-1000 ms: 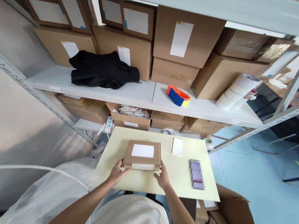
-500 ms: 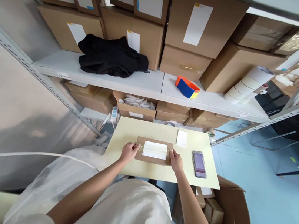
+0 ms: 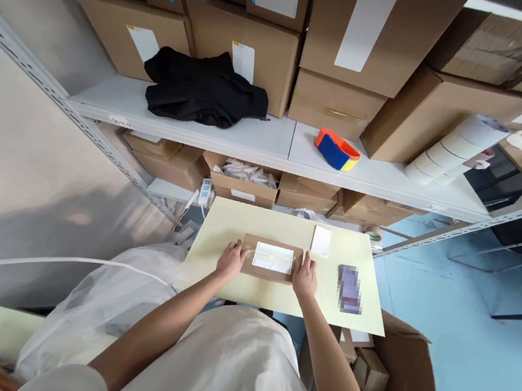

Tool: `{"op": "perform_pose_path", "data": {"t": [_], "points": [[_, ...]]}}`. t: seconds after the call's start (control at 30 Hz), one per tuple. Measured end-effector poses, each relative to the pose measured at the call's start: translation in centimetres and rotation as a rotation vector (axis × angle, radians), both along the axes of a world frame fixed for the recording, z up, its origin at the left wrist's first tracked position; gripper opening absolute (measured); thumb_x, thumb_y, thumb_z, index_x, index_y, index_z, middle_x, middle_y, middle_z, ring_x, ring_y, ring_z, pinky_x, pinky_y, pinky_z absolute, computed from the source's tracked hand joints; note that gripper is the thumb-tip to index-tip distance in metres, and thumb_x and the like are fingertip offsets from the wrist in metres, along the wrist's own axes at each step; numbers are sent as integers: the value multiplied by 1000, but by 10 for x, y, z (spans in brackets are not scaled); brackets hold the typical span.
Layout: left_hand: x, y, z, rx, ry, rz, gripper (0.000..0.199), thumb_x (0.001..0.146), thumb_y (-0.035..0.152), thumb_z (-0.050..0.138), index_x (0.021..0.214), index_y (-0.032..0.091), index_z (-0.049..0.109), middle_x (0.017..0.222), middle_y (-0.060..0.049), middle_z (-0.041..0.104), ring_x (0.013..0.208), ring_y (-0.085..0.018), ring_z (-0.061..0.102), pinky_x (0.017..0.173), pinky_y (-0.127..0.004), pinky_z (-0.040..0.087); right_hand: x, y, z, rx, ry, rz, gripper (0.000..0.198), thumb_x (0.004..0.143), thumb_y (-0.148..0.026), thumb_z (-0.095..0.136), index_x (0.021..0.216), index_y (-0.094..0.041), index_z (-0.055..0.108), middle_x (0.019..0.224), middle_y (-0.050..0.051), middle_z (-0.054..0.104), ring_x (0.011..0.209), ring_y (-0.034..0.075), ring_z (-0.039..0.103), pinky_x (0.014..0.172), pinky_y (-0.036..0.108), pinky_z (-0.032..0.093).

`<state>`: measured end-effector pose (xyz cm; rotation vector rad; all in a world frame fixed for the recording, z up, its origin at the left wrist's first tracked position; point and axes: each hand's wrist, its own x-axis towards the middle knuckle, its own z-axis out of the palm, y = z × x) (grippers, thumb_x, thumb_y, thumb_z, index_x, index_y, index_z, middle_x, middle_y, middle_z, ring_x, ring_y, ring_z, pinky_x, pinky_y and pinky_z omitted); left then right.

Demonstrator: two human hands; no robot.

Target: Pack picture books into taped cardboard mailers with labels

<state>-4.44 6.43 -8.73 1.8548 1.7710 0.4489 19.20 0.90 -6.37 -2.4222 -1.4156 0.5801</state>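
Observation:
A small flat cardboard box (image 3: pixel 267 275) lies on the pale yellow table (image 3: pixel 233 214), a white label (image 3: pixel 274 257) on its top under clear tape. My left hand (image 3: pixel 232 260) is closed at the box's left end, its fingers curled over the taped edge. At the right end, my right hand (image 3: pixel 305 277) grips the corner with bent fingers. To the right of the box are a white card (image 3: pixel 321 240) and a pixelated purple phone-like object (image 3: pixel 349 289).
Behind the table stands a metal shelf (image 3: pixel 192 130) with large cartons (image 3: pixel 250 37), a black garment (image 3: pixel 207 93), a colourful strap (image 3: pixel 336 149) and label rolls (image 3: pixel 454 149). An open carton (image 3: pixel 402 386) stands at lower right. Translucent plastic sheeting (image 3: pixel 87 307) hangs at left.
The view has shifted slightly. Both hands still hold the box's ends, and their fingers have moved further onto its top edges. The box stays near the table's middle.

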Motion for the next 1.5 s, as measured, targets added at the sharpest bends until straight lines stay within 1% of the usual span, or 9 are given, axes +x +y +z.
{"op": "perform_pose_path", "data": {"t": [0.17,0.33,0.5,0.63,0.83,1.0,1.2,1.37,1.5], "points": [[5,0,5,179,33,-7,53,86,26,49,136,12,37,117,-17,55,111,-29,53,93,-42,45,-4,6,-3,104,-162,106,47,93,-26,35,140,-23,37,127,14,49,115,27,50,88,39,44],[13,4,18,321,-43,-37,44,85,19,46,128,14,43,116,-17,55,113,-29,52,96,-46,44,34,9,-18,374,-21,220,41,93,-27,33,130,-17,48,119,14,56,110,24,54,92,40,45],[49,23,44,388,-60,-180,38,84,23,50,122,16,49,118,-15,56,114,-28,51,97,-44,43,98,23,-31,64,-167,250,38,88,-15,38,121,-11,58,120,16,61,110,25,58,93,38,47],[102,51,52,309,-51,-322,27,82,22,54,109,19,57,111,-11,60,109,-25,54,95,-41,45,135,52,-48,-68,-133,322,43,82,-7,47,124,-10,57,128,17,58,117,24,55,99,35,43],[180,85,35,8,41,-405,24,83,26,56,105,18,60,112,-9,63,108,-24,56,96,-40,45,152,95,-86,-170,-106,429,60,82,-6,47,140,-13,37,149,15,34,138,26,30,109,44,31],[211,100,15,-214,77,-423,34,84,33,56,114,18,57,120,-10,61,113,-24,56,97,-38,44,152,77,-101,-138,-287,550,48,88,-10,39,136,-12,42,145,18,39,134,29,37,106,48,33],[222,107,-1,-439,92,-493,43,83,36,57,121,14,54,120,-13,62,107,-23,61,91,-32,48,159,55,-92,-121,-306,727,41,88,-9,41,128,-11,50,139,17,47,130,25,41,89,34,45],[223,108,-4,-463,68,-516,43,84,35,56,121,15,54,120,-12,63,105,-23,61,89,-31,49,167,63,-82,-122,-312,761,33,88,-3,36,104,-13,64,109,15,67,100,21,60,91,35,39],[230,111,-3,-225,19,-650,53,75,32,68,125,19,53,130,-10,56,119,-25,52,99,-35,42,174,74,-72,-3,-292,682,30,92,-11,36,88,-16,65,75,8,66,67,18,56,73,31,38]]}}
